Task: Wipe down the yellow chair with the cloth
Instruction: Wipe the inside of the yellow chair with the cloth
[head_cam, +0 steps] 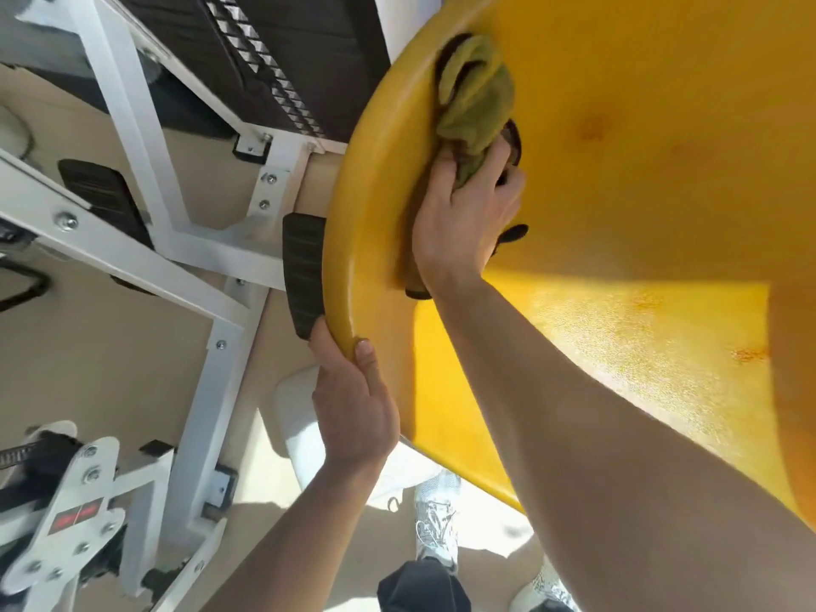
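The yellow chair (pixel 640 170) fills the right half of the head view, its smooth plastic shell tilted toward me. My right hand (pixel 468 218) grips a bunched olive-green cloth (pixel 479 99) and presses it against the shell near the left rim, over dark cut-outs in the plastic. My left hand (pixel 353 404) grips the chair's lower left edge, thumb on the front face and fingers curled behind the rim.
A white metal frame (pixel 207 254) of exercise equipment with black pads (pixel 304 271) stands close to the left of the chair on a beige floor. A white object (pixel 300 417) lies under my left hand. My shoes (pixel 435 519) show at the bottom.
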{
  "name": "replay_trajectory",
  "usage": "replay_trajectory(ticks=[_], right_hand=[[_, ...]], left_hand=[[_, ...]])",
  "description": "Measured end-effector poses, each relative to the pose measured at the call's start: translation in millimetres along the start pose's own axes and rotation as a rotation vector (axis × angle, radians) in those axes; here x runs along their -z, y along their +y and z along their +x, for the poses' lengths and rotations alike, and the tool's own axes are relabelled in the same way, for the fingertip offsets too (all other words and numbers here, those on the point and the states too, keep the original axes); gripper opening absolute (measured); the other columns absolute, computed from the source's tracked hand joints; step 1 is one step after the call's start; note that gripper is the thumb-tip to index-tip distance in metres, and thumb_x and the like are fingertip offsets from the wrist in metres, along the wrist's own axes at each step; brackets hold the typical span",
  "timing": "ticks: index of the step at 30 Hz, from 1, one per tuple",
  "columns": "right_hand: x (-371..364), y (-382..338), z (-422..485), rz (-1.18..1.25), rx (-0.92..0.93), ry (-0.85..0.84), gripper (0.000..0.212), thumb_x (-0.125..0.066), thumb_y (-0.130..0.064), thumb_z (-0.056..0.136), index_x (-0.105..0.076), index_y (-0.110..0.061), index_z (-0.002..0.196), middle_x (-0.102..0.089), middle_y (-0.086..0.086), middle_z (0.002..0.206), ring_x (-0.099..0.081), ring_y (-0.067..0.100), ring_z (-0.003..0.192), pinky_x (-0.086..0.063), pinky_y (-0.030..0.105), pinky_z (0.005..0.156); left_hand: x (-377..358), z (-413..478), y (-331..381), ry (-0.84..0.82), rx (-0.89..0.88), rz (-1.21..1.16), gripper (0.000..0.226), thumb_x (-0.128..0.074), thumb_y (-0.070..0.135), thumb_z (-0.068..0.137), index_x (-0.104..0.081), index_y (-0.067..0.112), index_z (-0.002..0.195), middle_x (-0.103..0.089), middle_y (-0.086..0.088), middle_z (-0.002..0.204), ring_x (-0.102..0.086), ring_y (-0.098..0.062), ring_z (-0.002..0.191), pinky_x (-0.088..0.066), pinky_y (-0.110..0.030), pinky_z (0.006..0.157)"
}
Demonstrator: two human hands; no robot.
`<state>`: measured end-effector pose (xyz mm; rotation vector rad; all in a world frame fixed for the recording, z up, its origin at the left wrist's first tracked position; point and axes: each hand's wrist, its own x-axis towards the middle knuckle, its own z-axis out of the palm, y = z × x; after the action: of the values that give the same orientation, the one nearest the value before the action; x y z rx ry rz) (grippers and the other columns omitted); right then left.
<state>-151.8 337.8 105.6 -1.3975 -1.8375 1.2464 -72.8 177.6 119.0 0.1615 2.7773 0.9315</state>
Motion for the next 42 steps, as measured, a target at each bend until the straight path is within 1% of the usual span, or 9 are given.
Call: replay_trajectory(ticks=[5,9,16,22,28,30,35,39,42], right_hand=[[42,87,-104,-0.393,0.213,-0.386,0.042,-0.044,-0.049,0.095,-0.048,-0.016,0.121,-0.049,0.015,0.116,-0.046,0.037,0.102,-0.042,0.045,0.087],[60,102,-115,-0.524,0.053,-0.541,0.046,-0.046,-0.048,0.097,-0.044,-0.013,0.127,-0.046,0.018,0.119,-0.045,0.040,0.107,-0.040,0.049,0.090],[13,-30,39,0.157,-0.295,0.029,0.049,-0.049,-0.036,0.099,-0.036,-0.018,0.142,-0.045,0.019,0.134,-0.042,0.039,0.120,-0.034,0.047,0.101],[43,25,99,-0.226,-0.177,0.199,0.049,-0.049,-0.032,0.100,-0.038,-0.011,0.144,-0.039,0.020,0.137,-0.042,0.042,0.117,-0.034,0.044,0.095],[54,56,39,-0.618,0.672,-0.410,0.040,-0.051,-0.033,0.097,-0.046,-0.016,0.133,-0.047,0.020,0.125,-0.043,0.039,0.107,-0.045,0.051,0.088],[71,54,68,-0.728,0.904,-0.364,0.038,-0.051,-0.031,0.099,-0.046,-0.019,0.135,-0.051,0.017,0.120,-0.046,0.038,0.105,-0.045,0.051,0.087],[100,54,157,-0.851,1.076,0.201,0.026,-0.049,-0.015,0.097,-0.062,-0.024,0.118,-0.063,0.017,0.113,-0.059,0.037,0.099,-0.048,0.051,0.085],[109,135,124,-0.964,0.955,-0.112,0.030,-0.059,-0.012,0.090,-0.053,-0.017,0.119,-0.051,0.022,0.116,-0.052,0.040,0.102,-0.044,0.056,0.089],[125,163,108,-1.007,1.096,-0.488,0.029,-0.056,-0.009,0.085,-0.050,-0.013,0.113,-0.050,0.024,0.115,-0.051,0.041,0.098,-0.044,0.058,0.086]], left_hand=[[16,9,9,-0.072,0.061,-0.020,0.048,-0.036,0.045,0.098,-0.031,0.021,0.139,-0.060,-0.006,0.124,-0.062,-0.031,0.100,-0.054,-0.048,0.086],[27,46,47,-0.012,-0.091,-0.032,0.053,-0.053,0.028,0.097,-0.032,0.016,0.144,-0.048,-0.004,0.139,-0.052,-0.023,0.119,-0.048,-0.037,0.097],[22,119,145,0.112,-0.567,0.228,0.059,-0.050,0.016,0.086,-0.040,0.014,0.144,-0.044,-0.006,0.148,-0.043,-0.020,0.135,-0.034,-0.034,0.111],[0,111,146,0.191,-0.650,0.570,0.076,-0.055,0.027,0.088,-0.022,0.004,0.153,-0.032,-0.015,0.157,-0.040,-0.028,0.138,-0.032,-0.037,0.112],[-9,99,141,0.143,-0.843,0.752,0.072,-0.038,0.032,0.097,-0.011,0.003,0.157,-0.009,-0.022,0.164,-0.010,-0.038,0.151,-0.008,-0.049,0.123],[-21,90,132,0.032,-0.965,0.799,0.075,-0.041,0.031,0.095,-0.008,0.005,0.157,-0.003,-0.022,0.164,-0.003,-0.039,0.152,-0.005,-0.052,0.123],[-45,100,111,-0.115,-0.925,0.939,0.094,-0.058,0.041,0.088,-0.005,0.008,0.158,0.006,-0.019,0.165,0.009,-0.035,0.152,0.001,-0.053,0.122],[-67,99,106,-0.145,-0.956,0.987,0.079,-0.057,0.036,0.090,-0.022,0.010,0.156,0.006,-0.020,0.165,0.008,-0.036,0.152,0.000,-0.056,0.121],[-76,94,108,-0.132,-0.925,0.985,0.079,-0.056,0.035,0.088,-0.024,0.009,0.155,0.007,-0.021,0.165,0.008,-0.037,0.152,0.004,-0.056,0.121]])
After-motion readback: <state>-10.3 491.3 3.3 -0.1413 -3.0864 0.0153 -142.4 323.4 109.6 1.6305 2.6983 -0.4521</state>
